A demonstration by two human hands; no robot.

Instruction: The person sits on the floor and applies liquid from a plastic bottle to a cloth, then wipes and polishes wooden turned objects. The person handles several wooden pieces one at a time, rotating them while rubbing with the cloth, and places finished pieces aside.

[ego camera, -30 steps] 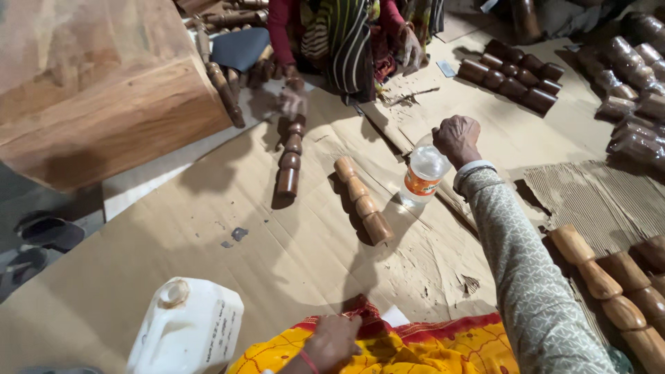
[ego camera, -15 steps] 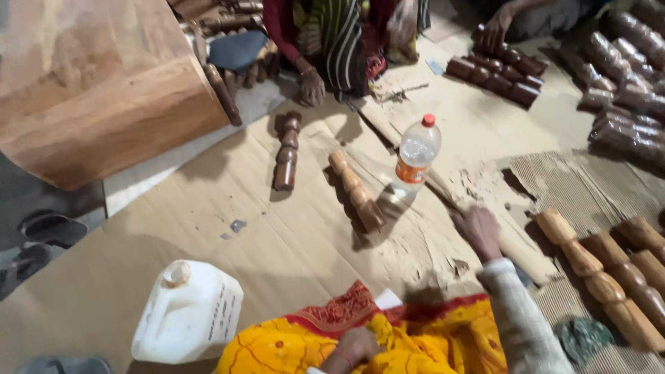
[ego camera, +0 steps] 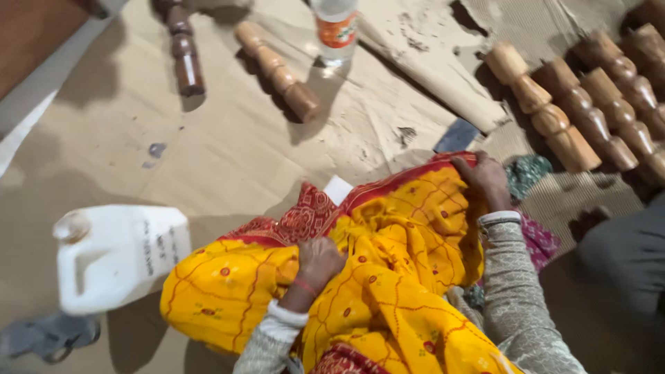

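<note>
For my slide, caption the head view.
Both hands, left hand and right hand, grip yellow cloth beside white jug.

Both hands rest on a bunched yellow cloth (ego camera: 388, 277) with a red patterned border, spread over the person's lap. The left hand (ego camera: 318, 262) is curled into the folds near the middle, a red thread around its wrist. The right hand (ego camera: 485, 179) grips the cloth's upper edge. Left of the cloth, a white plastic jug (ego camera: 118, 263) lies on the cardboard floor covering (ego camera: 228, 145). Further up lie a light turned wooden leg (ego camera: 278, 70) and a darker one (ego camera: 185, 55), with a clear plastic bottle (ego camera: 335, 31) standing just beside the light one. A row of turned wooden legs (ego camera: 589, 111) lies at the upper right.
</note>
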